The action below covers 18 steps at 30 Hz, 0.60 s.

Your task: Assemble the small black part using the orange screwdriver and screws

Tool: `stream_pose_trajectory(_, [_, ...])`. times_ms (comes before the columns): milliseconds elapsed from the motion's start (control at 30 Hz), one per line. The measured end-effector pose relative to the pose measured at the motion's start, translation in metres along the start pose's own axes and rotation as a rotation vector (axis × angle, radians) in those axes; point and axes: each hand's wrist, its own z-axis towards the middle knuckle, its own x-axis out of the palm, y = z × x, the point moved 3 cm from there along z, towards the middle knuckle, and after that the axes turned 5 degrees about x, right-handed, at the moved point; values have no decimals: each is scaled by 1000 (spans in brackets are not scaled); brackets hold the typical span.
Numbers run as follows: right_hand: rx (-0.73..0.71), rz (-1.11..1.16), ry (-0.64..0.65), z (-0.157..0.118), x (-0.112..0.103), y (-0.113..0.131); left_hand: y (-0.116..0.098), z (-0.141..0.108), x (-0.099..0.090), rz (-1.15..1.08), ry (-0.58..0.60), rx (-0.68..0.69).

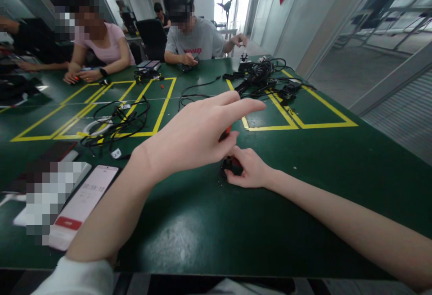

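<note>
My left hand point(199, 128) hovers over the middle of the table, palm down, index finger stretched forward. Its thumb and curled fingers close around a small orange-and-black object point(227, 132), mostly hidden behind the hand. Just below and to the right, my right hand point(250, 168) rests at the tabletop. Thumb and fingers there grip a small black part point(229, 165) with a short round piece standing up from it. The part's kind cannot be made out. My left thumb is just above this part; whether the two held things touch is hidden.
The green table point(303, 205) carries yellow tape outlines. Black cables point(118, 119) lie at the left, and a larger cable pile point(258, 76) at the back right. A lit phone point(86, 200) lies by my left forearm. Two people point(199, 38) sit working across the table.
</note>
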Motion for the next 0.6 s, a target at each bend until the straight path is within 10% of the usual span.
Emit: stream_pose_trajectory(600, [2, -9, -9, 0, 0, 1, 0, -1, 2, 38, 10, -26])
